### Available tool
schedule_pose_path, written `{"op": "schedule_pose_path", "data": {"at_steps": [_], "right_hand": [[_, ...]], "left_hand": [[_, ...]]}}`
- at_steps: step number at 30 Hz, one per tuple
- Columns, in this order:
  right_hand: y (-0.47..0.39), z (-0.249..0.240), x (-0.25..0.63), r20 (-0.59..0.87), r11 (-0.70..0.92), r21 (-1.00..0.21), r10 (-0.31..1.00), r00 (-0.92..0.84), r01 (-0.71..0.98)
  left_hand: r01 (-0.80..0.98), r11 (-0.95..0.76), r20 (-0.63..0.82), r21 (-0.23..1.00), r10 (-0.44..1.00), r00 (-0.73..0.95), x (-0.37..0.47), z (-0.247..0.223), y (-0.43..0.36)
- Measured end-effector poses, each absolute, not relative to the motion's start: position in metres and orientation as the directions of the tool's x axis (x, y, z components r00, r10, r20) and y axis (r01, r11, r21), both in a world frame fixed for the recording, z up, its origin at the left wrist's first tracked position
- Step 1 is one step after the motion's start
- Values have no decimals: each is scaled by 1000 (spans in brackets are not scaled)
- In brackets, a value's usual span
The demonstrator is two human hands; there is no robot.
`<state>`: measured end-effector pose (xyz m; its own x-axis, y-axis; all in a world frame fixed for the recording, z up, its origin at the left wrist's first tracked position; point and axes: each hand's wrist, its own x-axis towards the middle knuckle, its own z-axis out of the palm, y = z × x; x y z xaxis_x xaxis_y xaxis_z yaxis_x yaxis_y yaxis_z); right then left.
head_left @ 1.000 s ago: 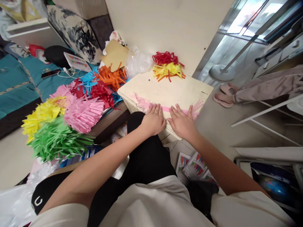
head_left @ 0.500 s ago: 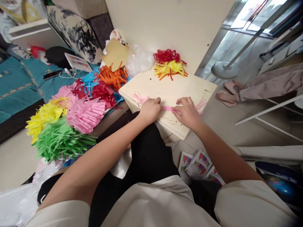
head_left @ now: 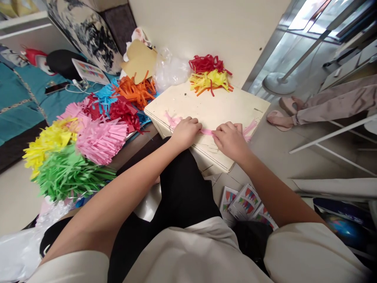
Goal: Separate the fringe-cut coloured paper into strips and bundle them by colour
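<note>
A pink paper tassel with fringed ends lies across a cream tabletop. My left hand is closed on its twisted middle from the left, and pink strips fan out beyond the wrist. From the right, my right hand grips the same middle with curled fingers; more strips spread past it. A short flat pink stretch shows between the two hands. Farther back on the tabletop rest red tassels and yellow tassels, with some orange strips under them.
Left of the table are heaped pink, green, yellow and orange fringed tassels. Clear plastic wrap stands by the wall. Printed packets lie on the floor at right. Another person's legs are at far right.
My right hand's fingers have curled in closer on the pink tassel, and the hand has shifted slightly left. My left hand stays on the tassel. The whole view has moved a little.
</note>
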<state>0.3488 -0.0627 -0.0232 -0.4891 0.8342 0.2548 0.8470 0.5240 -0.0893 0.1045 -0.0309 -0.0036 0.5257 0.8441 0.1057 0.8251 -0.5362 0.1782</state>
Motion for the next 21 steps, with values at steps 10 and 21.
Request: {"op": "schedule_pose_path", "data": {"at_steps": [10, 21], "right_hand": [[-61, -19, 341, 221, 496, -171, 861, -458, 851], [-65, -19, 348, 208, 501, -145, 859, -468, 853]], "left_hand": [[829, -475, 118, 294, 879, 462, 102, -4, -27], [788, -609, 133, 90, 791, 597, 105, 2, -48]]}}
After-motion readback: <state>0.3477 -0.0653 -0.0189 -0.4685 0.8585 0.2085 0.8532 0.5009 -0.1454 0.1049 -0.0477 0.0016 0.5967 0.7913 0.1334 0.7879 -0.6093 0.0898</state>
